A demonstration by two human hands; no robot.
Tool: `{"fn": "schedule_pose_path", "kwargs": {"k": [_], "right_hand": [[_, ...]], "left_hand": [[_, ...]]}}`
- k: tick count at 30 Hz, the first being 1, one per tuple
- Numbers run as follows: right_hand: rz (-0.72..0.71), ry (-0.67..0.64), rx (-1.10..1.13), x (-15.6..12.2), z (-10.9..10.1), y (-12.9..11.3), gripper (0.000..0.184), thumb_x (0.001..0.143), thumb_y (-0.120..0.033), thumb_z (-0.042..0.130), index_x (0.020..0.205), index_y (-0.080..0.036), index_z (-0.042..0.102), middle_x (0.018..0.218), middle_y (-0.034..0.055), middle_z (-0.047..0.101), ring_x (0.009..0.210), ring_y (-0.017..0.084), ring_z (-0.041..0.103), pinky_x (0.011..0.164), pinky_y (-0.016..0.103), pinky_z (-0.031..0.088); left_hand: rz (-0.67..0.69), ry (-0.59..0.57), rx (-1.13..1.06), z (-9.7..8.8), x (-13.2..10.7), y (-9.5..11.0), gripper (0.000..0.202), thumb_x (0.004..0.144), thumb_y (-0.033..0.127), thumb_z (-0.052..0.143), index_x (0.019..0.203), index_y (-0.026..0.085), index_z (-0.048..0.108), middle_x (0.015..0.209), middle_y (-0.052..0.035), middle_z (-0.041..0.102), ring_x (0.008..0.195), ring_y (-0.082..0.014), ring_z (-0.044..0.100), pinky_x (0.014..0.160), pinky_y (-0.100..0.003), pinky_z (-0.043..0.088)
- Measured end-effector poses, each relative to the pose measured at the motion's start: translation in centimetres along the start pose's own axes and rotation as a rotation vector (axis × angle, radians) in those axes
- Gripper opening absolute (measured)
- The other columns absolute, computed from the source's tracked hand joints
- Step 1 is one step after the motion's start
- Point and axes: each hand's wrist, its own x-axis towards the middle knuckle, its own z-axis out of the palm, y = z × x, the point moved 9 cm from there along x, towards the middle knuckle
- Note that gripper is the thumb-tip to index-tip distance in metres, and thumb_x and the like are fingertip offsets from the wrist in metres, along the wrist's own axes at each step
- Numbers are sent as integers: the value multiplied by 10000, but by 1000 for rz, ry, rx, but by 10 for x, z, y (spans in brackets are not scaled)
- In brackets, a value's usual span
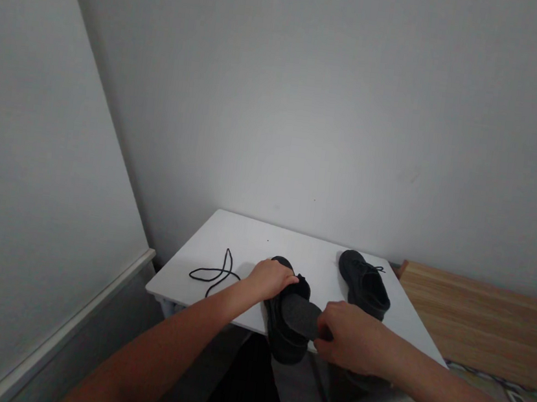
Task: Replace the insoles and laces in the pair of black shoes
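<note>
My left hand (269,279) grips the upper edge of a black shoe (284,341), which hangs partly past the front edge of the white table (262,252). My right hand (349,338) pinches a dark grey insole (300,316), whose far end lies over the shoe's opening. A second black shoe (364,284) stands at the back right of the table, its lace tied or gathered on top. A loose black shoelace (215,273) lies in loops at the table's left, just beyond my left wrist.
The table stands in a corner between white walls (310,102). A light wooden surface (479,318) adjoins its right side. Below the table's front edge, my legs and the floor are dim.
</note>
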Motion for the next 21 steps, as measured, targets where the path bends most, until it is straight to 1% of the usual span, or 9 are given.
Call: {"fn": "schedule_pose_path", "kwargs": {"k": [4,9,14,17,21], "right_hand": [[39,-30,-113,21,1,-10,253,652,-261,504,724,-118,699,754,166,682,696,263,652,540,285,422],[105,-35,-77,50,13,-6,254,661,-194,496,788,-108,698,784,167,692,724,264,660,554,283,445],[134,17,-43,78,33,0,264,712,-157,474,858,-102,687,871,168,693,821,260,658,659,292,473],[133,56,-25,92,45,2,283,753,-117,444,925,-99,668,934,167,684,881,251,648,716,291,474],[136,71,-4,105,63,4,285,811,-96,395,919,-64,657,946,195,673,872,251,652,712,292,481]], "left_hand": [[10,26,-2,1,-1,-2,500,883,523,265,918,251,683,913,-54,694,855,-223,627,705,-305,449],[17,21,-24,3,0,-3,482,882,510,288,896,242,688,909,-59,696,853,-225,629,726,-318,452],[42,54,-102,-4,0,-3,369,848,465,404,965,241,672,948,-46,694,873,-217,620,726,-299,448],[48,54,-155,-8,-2,-6,290,801,387,476,941,240,682,908,-29,700,846,-202,618,704,-276,442],[71,10,-208,-10,-5,-10,238,738,261,492,845,242,704,813,-5,704,740,-161,611,619,-236,408]]}}
